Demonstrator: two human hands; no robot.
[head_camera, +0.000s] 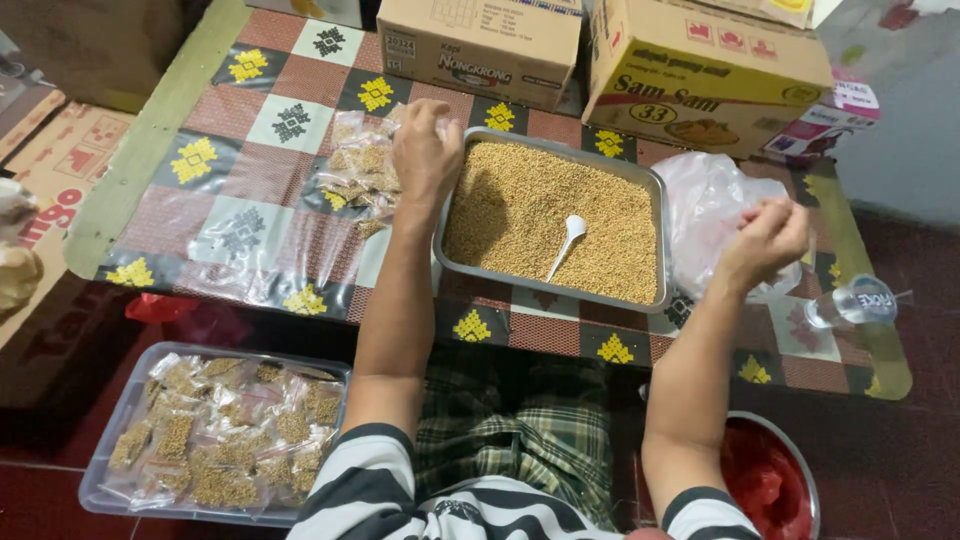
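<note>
While grain still fills the metal tray (652, 190) at 12 o'clock | left hand (425, 150) fingers curled, pinching a small clear packet (437, 122) | right hand (766, 238) fingers bunched over plastic bag (705, 195), grasp unclear | filled packets: pile (358, 175) 11 o'clock, tub (110, 430) 8 o'clock | much left.

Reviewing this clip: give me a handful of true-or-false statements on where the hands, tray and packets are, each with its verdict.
1. A white spoon lies in the metal tray of grain. True.
2. The left hand rests inside the tray. False: it is over the small filled packets on the table, beside the tray's left edge.
3. The right hand is raised over a clear plastic bag to the right of the tray. True.
4. The clear plastic bin at lower left is full of loose grain. False: it holds small sealed packets of grain.
5. Cardboard boxes stand behind the tray. True.
</note>
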